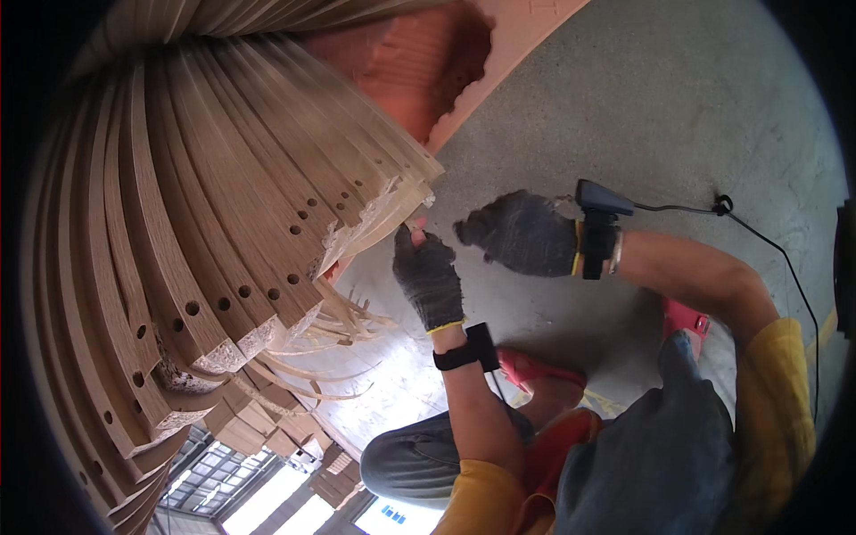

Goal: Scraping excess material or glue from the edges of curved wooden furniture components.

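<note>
Wood-grain boards (241,160) with drilled holes stand stacked close together on the left, their chipped ends facing me. My left hand (428,278), in a dark grey knitted glove with a yellow cuff and bare fingertips, is closed beside the corner of the nearest board. A pale ragged strip (379,218) runs along that board's edge, just above the fingertips. My right hand (522,234), gloved alike, is curled closed a short way right of the left one, apart from the boards. Anything inside either hand is hidden.
Thin curled wooden strips (339,325) hang below the boards' ends. An orange-red surface (410,71) lies behind the stack. A black cable (767,232) trails from my right wrist device (602,209). Grey concrete floor (660,116) spreads right; more stacked boards (241,423) stand lower left.
</note>
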### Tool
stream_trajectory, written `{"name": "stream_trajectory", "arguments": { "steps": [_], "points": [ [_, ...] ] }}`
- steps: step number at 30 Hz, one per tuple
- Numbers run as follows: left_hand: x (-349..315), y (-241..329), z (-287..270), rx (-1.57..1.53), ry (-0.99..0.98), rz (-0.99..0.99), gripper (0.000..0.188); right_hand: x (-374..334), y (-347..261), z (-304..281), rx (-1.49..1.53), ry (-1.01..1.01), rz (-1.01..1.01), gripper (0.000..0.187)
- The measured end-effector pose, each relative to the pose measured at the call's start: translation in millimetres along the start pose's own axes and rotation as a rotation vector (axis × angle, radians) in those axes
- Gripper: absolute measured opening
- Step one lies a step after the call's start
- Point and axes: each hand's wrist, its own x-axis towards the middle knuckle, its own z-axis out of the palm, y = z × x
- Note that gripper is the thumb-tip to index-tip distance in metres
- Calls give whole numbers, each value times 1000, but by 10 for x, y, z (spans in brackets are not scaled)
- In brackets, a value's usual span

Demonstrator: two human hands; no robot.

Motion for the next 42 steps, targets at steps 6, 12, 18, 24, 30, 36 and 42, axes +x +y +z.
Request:
{"name": "stream_trajectory", "arguments": {
  "steps": [6,12,18,24,30,36,42],
  "points": [
    [-408,-400,-227,866,117,69,41,-54,485,-197,199,309,134,33],
    [-1031,-2241,-895,339,482,-416,12,349,503,-356,319,402,65,12],
    [-1198,-2039,72,380,179,-279,22,400,601,-302,367,401,72,14],
    [-1303,-1323,509,637,70,-399,55,414,578,-300,290,415,39,15],
    [-1155,-1387,652,510,113,-387,61,384,607,-235,334,441,28,18],
    [-1181,-1387,721,573,135,-374,66,419,649,-295,233,378,-38,20],
    [-1167,-1514,774,691,230,-276,62,429,701,-224,201,371,-74,22]
  ]
}}
